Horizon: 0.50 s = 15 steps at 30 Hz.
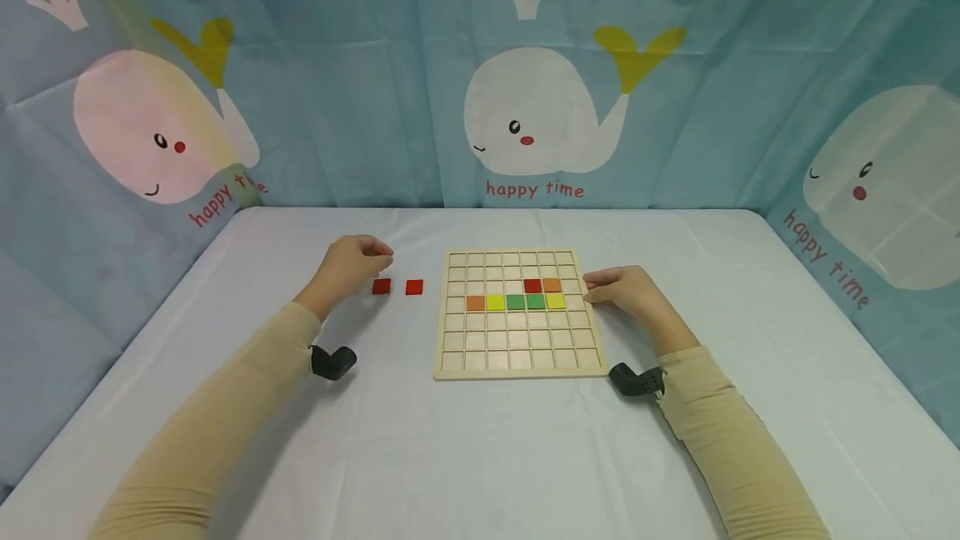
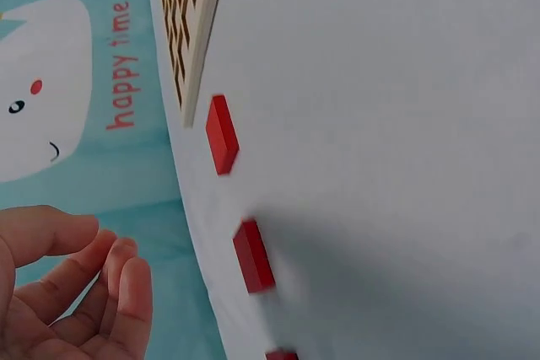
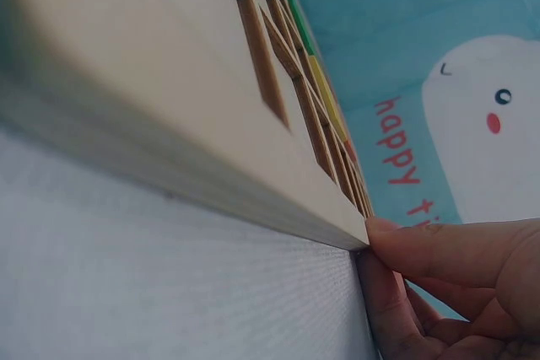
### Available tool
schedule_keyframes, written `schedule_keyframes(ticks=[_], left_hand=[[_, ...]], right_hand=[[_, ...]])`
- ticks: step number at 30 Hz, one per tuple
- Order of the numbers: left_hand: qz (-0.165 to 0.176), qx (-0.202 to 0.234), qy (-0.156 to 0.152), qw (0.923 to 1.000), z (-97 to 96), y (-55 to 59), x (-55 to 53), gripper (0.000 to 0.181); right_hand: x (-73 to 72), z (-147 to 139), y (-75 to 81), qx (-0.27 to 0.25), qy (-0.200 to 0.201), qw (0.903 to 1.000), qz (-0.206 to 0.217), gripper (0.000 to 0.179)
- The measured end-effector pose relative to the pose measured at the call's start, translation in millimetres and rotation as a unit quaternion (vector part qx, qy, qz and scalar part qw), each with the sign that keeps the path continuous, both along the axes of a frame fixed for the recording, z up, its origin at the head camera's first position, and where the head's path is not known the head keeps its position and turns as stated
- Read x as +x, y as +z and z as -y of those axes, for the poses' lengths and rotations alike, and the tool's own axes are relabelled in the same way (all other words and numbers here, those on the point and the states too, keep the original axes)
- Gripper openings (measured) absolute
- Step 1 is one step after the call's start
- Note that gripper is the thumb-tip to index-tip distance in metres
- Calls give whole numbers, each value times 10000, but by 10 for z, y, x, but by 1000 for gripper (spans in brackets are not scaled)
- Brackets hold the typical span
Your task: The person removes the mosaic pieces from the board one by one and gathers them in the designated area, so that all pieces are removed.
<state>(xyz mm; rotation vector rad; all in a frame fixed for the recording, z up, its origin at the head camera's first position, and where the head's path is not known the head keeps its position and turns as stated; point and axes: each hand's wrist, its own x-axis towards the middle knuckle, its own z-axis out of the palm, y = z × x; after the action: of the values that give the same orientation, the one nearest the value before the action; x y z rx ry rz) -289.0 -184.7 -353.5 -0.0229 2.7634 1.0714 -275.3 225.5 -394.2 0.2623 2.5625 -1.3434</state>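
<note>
My left hand [image 1: 351, 263] hovers beside two red square tiles, a nearer one [image 1: 382, 286] and another [image 1: 414, 287] closer to the board. In the left wrist view its fingers are loosely bent, thumb close to the index fingertip, and no tile shows between them. A third red tile [image 2: 282, 356] peeks in at that view's bottom edge. With thumb and fingers, my right hand [image 1: 624, 290] pinches the right edge of a wooden grid board [image 1: 521, 375]. Red [image 1: 532, 286] and orange [image 1: 552, 285] tiles sit above a row holding orange, yellow [image 1: 496, 302], green [image 1: 516, 302], green and yellow.
The board lies flat on a white-covered table [image 1: 450, 457]. Blue curtains [image 1: 360, 123] with whale prints stand behind and at both sides. Black wrist devices, one on the left [image 1: 333, 362] and one on the right [image 1: 636, 379], jut inward from the sleeves.
</note>
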Motion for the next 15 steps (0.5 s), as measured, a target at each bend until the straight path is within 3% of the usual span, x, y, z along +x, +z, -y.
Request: schedule_keyframes(ticks=[15], left_hand=[[-337,232,-428,9982,-569,-85,-23,27]], right_hand=[[2,6,-2,26,-34,10000,24,48]])
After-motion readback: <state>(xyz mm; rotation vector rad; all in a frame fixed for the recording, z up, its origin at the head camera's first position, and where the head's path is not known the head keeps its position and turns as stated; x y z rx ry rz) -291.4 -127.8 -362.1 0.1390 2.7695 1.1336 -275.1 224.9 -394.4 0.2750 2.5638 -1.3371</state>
